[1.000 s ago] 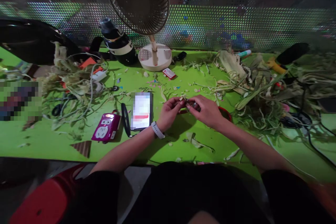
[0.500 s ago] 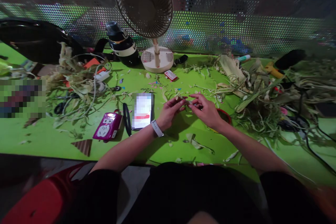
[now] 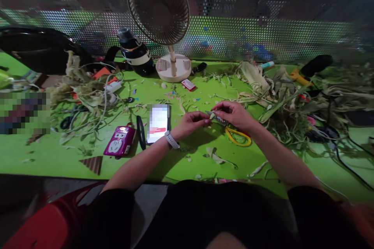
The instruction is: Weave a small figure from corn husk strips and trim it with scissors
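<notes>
My left hand [image 3: 193,122] is above the green table, its thumb and fingers pinched together on a small pale scrap that I cannot make out clearly. Facing it is my right hand [image 3: 235,116], with closed fingertips at the blades of a pair of scissors [image 3: 238,137] with a yellow handle. The handle loop sticks out below the right palm, and the blades point left toward the left fingertips. A pale bit of husk [image 3: 212,116] shows between the two hands. Another curled husk piece [image 3: 216,156] lies on the table nearer to me.
Heaps of dried husk lie left [image 3: 87,85] and right [image 3: 280,93]. A phone [image 3: 158,124], a purple power socket [image 3: 119,141] and a black ring-shaped item [image 3: 141,132] are left of my hands. Behind stand a fan [image 3: 173,69] and a black bottle [image 3: 137,56].
My hands have drawn slightly apart at the fingertips. The scissors, mostly hidden under my right wrist before, have shifted left and now show their yellow handle and blades.
</notes>
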Tool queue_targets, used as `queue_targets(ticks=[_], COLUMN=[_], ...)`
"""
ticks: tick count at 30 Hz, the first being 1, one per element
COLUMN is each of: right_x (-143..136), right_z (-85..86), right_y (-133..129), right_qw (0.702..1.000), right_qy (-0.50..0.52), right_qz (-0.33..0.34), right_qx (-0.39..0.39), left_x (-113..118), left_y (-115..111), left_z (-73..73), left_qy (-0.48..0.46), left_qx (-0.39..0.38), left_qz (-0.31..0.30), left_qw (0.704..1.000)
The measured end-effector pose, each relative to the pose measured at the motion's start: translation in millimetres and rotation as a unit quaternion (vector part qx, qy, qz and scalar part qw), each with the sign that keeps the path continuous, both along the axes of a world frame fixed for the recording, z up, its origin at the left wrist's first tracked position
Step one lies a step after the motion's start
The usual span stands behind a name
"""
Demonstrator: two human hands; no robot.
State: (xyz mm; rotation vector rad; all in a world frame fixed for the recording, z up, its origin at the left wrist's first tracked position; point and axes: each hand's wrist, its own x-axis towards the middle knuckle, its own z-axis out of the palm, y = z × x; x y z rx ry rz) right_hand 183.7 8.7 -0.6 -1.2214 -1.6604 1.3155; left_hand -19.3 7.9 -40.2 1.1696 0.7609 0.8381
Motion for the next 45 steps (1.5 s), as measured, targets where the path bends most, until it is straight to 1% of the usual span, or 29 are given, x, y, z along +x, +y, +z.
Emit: queue_targets(ticks=[2,4,8,10,12,14,15,16,18,19,21,22,24,29,33,36,38,41,43,45], right_x=[-1.1,-2.6,-6.3,-5.8,-1.2,8.0,13.8,19.8,30.9,35.4,41.7,43.8,46.2,48.3,49.1,47.8,46.2,44.8,46.0,48.7], right_z=[-2.0,-3.3,-7.8,-9.7,-7.6,0.1,5.6,11.5,21.6,24.7,25.8,24.2,18.2,4.3,1.2,-2.2,-5.2,-8.3,-8.6,-8.3], right_y=[0.9,1.2,2.2,4.4,7.0,7.9,6.8,4.5,-4.1,-9.9,-22.3,-28.1,-37.3,-45.5,-44.3,-41.4,-38.9,-35.3,-33.4,-32.0], right_qw=[0.999,0.998,0.998,0.999,0.999,0.991,0.980,0.958,0.899,0.873,0.828,0.815,0.802,0.790,0.793,0.797,0.797,0.794,0.801,0.818], right_qy=[0.033,0.051,0.040,0.019,-0.024,-0.119,-0.189,-0.275,-0.419,-0.466,-0.532,-0.551,-0.571,-0.600,-0.601,-0.595,-0.596,-0.605,-0.597,-0.574], right_qz=[-0.019,-0.030,-0.032,-0.032,-0.043,-0.042,-0.027,0.013,0.093,0.123,0.146,0.148,0.146,0.108,0.095,0.089,0.077,0.049,0.032,0.027], right_qx=[-0.013,-0.027,-0.028,-0.029,-0.012,0.031,0.056,0.076,0.084,0.078,0.095,0.104,0.099,0.063,0.044,0.054,0.056,0.036,0.020,0.012], left_x=[0.9,1.4,2.7,3.3,3.5,2.6,1.9,0.9,-1.3,-2.3,-3.7,-4.1,-3.9,-1.1,-0.3,-1.1,-2.1,-3.9,-5.1,-6.1], left_y=[-0.3,0.0,0.3,0.4,1.2,2.9,4.1,5.5,8.4,9.7,11.6,12.1,12.3,9.6,7.2,7.6,8.8,11.1,12.4,13.4], left_z=[0.0,0.1,-0.7,-1.2,-1.2,-0.2,0.6,1.6,3.8,4.8,6.0,6.1,5.2,3.1,6.9,8.7,7.9,5.1,3.4,2.2], left_qy=[-0.027,-0.061,-0.094,-0.097,-0.100,-0.109,-0.118,-0.128,-0.146,-0.152,-0.160,-0.165,-0.172,-0.159,-0.139,-0.138,-0.148,-0.153,-0.149,-0.151], left_qx=[-0.011,-0.027,-0.063,-0.076,-0.086,-0.101,-0.111,-0.123,-0.155,-0.173,-0.204,-0.212,-0.211,-0.198,-0.199,-0.198,-0.199,-0.202,-0.204,-0.207], left_qz=[0.019,0.058,0.118,0.138,0.157,0.180,0.194,0.208,0.231,0.239,0.250,0.253,0.251,0.237,0.235,0.233,0.237,0.242,0.240,0.239], left_qw=[0.999,0.996,0.987,0.983,0.979,0.972,0.968,0.962,0.949,0.943,0.933,0.930,0.929,0.938,0.941,0.942,0.939,0.937,0.937,0.936])
